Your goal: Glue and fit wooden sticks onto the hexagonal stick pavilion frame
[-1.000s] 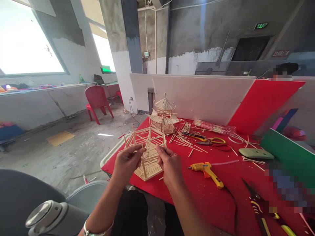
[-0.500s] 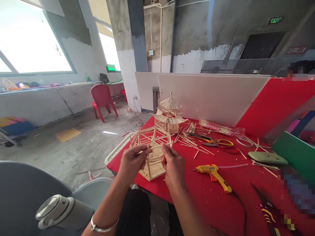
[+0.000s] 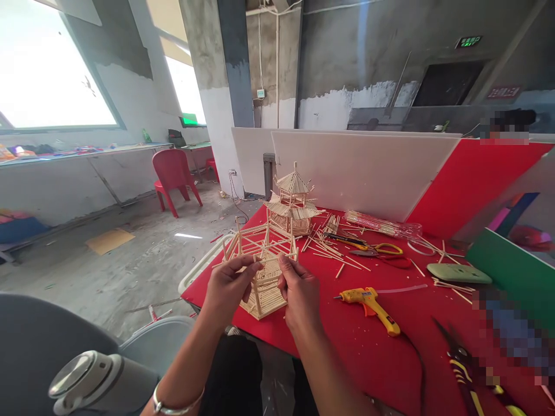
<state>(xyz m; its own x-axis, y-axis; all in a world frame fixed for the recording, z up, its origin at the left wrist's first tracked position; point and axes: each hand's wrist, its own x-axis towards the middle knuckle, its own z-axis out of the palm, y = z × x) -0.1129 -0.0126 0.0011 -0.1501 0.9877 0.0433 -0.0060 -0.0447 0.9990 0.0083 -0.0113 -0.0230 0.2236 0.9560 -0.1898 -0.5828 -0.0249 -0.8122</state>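
Stick frame [image 3: 269, 297], on the red tabletop [image 3: 338, 346] before you; at its near upper edge, your left hand [image 3: 231, 284] and right hand [image 3: 300, 288] pinch an apparent thin stick [image 3: 269, 259] between fingers, seemingly aligning it; next calls for steady, level seating. Behind the frame, a pagoda model [image 3: 293, 212]; right, a glue gun [image 3: 369, 305]

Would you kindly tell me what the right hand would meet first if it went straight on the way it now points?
The right hand would probably meet the open stick frame just ahead, though depth is unclear and it may already be touching.
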